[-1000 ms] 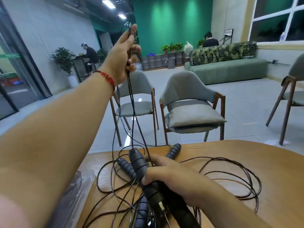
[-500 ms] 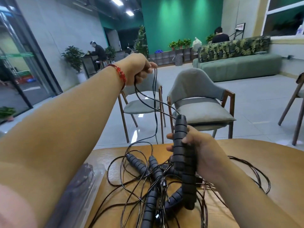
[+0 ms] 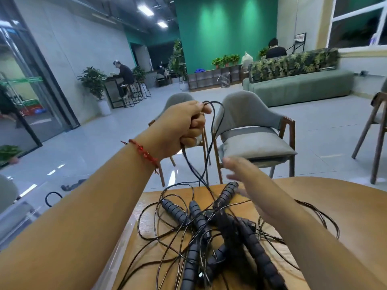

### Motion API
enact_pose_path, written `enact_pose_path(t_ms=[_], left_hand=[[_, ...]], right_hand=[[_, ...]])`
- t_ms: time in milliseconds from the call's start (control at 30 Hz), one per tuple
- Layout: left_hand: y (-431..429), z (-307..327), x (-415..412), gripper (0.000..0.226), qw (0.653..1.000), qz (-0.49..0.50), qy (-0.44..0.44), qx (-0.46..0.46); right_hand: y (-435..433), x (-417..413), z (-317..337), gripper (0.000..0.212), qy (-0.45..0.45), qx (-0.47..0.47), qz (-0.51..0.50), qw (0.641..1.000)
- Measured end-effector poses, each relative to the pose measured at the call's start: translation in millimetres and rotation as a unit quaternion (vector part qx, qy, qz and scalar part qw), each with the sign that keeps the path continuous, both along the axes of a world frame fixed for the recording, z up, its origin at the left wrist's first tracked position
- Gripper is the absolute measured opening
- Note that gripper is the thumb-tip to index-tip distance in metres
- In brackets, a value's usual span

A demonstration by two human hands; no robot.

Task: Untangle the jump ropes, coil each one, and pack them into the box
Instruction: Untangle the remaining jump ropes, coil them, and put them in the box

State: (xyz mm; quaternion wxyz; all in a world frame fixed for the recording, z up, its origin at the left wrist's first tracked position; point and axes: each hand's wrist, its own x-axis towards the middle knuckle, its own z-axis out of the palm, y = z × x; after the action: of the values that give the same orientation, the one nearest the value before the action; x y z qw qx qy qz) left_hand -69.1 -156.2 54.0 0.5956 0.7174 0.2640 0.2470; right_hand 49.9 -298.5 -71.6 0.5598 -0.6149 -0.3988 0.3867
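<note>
1. The left hand (image 3: 184,126) is held raised beyond the far edge of the table (image 3: 326,197). Its fingers are curled tight round a black cord (image 3: 218,120). A loop stands above the fist, and strands run down into the heap.
2. The right hand (image 3: 249,183) is now found empty. The two handles (image 3: 227,192) gripped upright half a second ago have been let go and lie back among the jump ropes (image 3: 199,229) on the table.
3. The right fingers are seen straight and slightly spread, directed toward the hanging strands. They are blurred, and no contact with the cord can be confirmed.
4. The left hand is noted lower than a second ago, so the lifted cord hangs slacker.
5. The work is judged to be at the untangling stage. One cord is being traced from above while the handles are left in the pile. No rope is separated or coiled.
6. The box cannot be identified with certainty, and nothing is seen packed.
</note>
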Motion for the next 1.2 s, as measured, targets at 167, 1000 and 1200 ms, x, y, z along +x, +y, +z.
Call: enact_pose_path(t_ms=[167, 1000, 1200], left_hand=[[-15.0, -1.4, -12.9, 0.028, 0.998, -0.046, 0.029, 0.034], [-18.6, -31.0, -153.5, 0.033, 0.981, 0.18, -0.051, -0.044], [-8.4, 12.0, -121.6, 0.028, 0.964, 0.173, 0.024, 0.202]], right_hand=[[27.5, 6.3, 50.5, 0.066, 0.256, 0.104, 0.046, 0.96], [53.9, -92.1, 248.6, 0.034, -0.034, 0.188, 0.121, 0.974], [25.4, -115.2, 274.6, 0.03, -0.028, 0.246, 0.17, 0.954]])
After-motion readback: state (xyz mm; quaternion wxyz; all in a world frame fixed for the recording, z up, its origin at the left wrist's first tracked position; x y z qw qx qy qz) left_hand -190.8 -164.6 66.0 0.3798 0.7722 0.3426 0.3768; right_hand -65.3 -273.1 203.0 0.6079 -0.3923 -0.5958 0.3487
